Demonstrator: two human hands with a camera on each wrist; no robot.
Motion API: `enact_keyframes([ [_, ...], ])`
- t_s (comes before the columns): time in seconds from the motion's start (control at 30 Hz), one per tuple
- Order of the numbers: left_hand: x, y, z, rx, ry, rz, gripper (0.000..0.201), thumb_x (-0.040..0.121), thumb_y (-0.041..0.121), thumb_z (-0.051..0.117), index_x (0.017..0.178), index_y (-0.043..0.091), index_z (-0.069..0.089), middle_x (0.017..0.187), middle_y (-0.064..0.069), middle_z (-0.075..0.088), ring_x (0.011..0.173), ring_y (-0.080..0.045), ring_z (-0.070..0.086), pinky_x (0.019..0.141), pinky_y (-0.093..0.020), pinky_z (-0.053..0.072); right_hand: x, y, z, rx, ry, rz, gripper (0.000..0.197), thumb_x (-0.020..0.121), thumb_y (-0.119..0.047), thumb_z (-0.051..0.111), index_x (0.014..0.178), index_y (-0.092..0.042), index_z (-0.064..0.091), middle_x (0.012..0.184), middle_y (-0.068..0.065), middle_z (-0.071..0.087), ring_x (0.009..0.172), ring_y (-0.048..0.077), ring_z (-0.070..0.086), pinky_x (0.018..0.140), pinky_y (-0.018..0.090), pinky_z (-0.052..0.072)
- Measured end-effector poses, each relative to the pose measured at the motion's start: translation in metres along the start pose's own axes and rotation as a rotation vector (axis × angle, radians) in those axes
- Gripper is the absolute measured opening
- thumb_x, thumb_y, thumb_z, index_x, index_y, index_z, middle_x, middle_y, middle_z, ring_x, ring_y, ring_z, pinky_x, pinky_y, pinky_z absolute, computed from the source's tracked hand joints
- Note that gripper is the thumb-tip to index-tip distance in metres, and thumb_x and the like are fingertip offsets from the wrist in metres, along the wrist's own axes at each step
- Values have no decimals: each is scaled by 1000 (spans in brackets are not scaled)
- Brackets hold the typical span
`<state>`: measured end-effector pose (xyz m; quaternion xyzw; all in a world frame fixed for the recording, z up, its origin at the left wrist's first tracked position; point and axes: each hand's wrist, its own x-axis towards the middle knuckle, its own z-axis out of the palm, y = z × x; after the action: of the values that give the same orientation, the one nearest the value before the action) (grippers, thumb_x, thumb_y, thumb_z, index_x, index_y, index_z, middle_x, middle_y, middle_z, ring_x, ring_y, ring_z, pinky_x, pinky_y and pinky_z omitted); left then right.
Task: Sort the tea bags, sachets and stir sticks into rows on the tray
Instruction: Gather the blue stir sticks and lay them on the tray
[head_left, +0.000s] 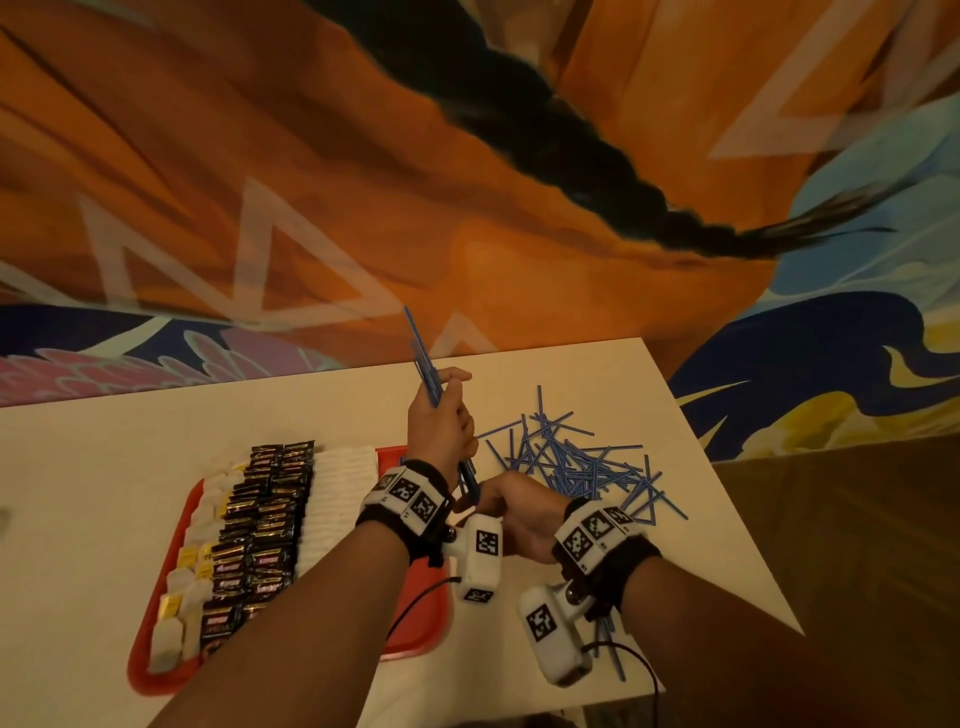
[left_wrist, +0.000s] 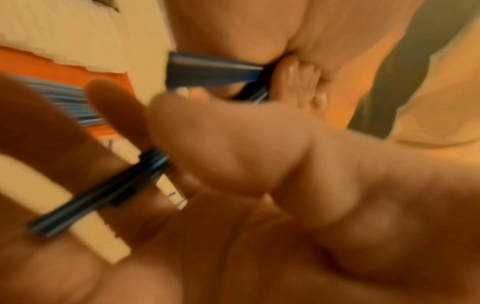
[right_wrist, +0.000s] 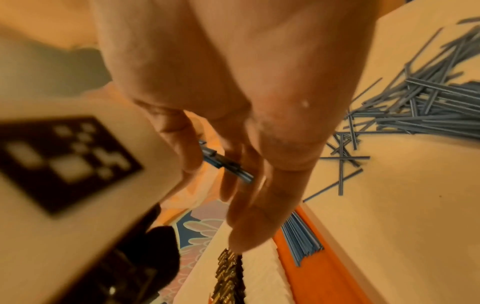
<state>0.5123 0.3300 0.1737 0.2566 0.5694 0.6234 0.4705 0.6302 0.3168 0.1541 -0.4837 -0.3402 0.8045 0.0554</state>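
My left hand (head_left: 448, 400) grips a bundle of blue stir sticks (head_left: 422, 358) around its middle, held steeply tilted above the table beside the tray's far right corner. My right hand (head_left: 493, 499) pinches the bundle's lower end (right_wrist: 227, 165) between thumb and fingers. The red tray (head_left: 415, 629) holds rows of white and yellow tea bags (head_left: 189, 577), black sachets (head_left: 265, 519) and white sachets (head_left: 340, 488). A row of blue sticks (right_wrist: 301, 242) lies along the tray's right side, hidden by my arm in the head view. A loose pile of stir sticks (head_left: 571, 462) lies right of the tray.
The white table (head_left: 130, 447) ends in a slanted edge on the right, close to the loose pile. One or two stray sticks (head_left: 613, 657) lie near the front edge under my right wrist. A painted wall stands behind the table.
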Motion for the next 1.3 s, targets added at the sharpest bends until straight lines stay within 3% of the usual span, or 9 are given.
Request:
enact_keyframes([
  [0.07,-2,2,1,66,-14,52,20,108,25,41,99,18,57,50,4,25,42,-16,19,42,-23,22,-1,-2,0,99,-22,5,49,50,-3,51,98,-6,46,103,19,47,74,33,61,66,38,57],
  [0.43,-8,10,4,49,21,106,22,108,24,39,93,16,53,47,6,26,38,-12,18,41,-20,18,-16,-17,18,223,-94,-150,26,80,12,31,75,-1,53,73,14,59,62,26,62,66,36,53],
  [0.57,-5,12,-1,69,-5,89,24,108,25,39,91,16,54,47,8,26,37,-11,18,41,-20,18,-16,-38,14,-502,61,-179,18,89,2,43,97,-2,58,92,11,56,77,19,59,74,34,54],
  [0.7,-2,12,-7,165,-32,88,24,107,26,42,88,15,52,45,4,31,36,-14,23,41,-22,22,-35,-86,14,-767,536,-701,41,90,-22,58,130,-18,53,123,-1,55,104,16,56,86,27,48],
  [0.8,-1,11,-7,249,-86,78,25,107,28,42,85,19,50,48,0,33,39,-17,23,42,-24,23,-49,-119,32,-837,596,-1027,42,92,-35,62,131,-21,54,120,-3,52,95,12,52,79,20,42],
  [0.9,-2,11,-7,318,-169,87,21,107,30,42,88,28,52,49,0,32,39,-16,21,43,-27,21,-46,-134,46,-899,520,-959,22,96,-32,59,108,-17,69,104,0,67,92,17,59,85,29,49],
  [1.0,-2,12,-12,335,-218,37,14,106,31,43,106,19,51,48,4,32,37,-13,23,43,-25,22,-37,-140,39,-827,571,-981,20,97,-27,58,82,-18,67,79,-3,67,74,13,60,66,14,47],
  [1.17,2,11,-28,211,-206,-82,30,107,31,42,86,11,49,50,5,27,44,-13,17,43,-22,19,-32,-150,21,-413,567,-931,25,97,-25,57,77,-18,70,76,-4,71,65,11,61,71,34,57],
  [1.3,6,20,-36,178,-151,-80,40,107,38,39,73,15,38,56,0,39,42,-13,30,42,-22,24,-31,-148,12,-657,541,-818,25,97,-26,58,77,-17,70,70,-3,66,61,13,59,63,30,52],
])
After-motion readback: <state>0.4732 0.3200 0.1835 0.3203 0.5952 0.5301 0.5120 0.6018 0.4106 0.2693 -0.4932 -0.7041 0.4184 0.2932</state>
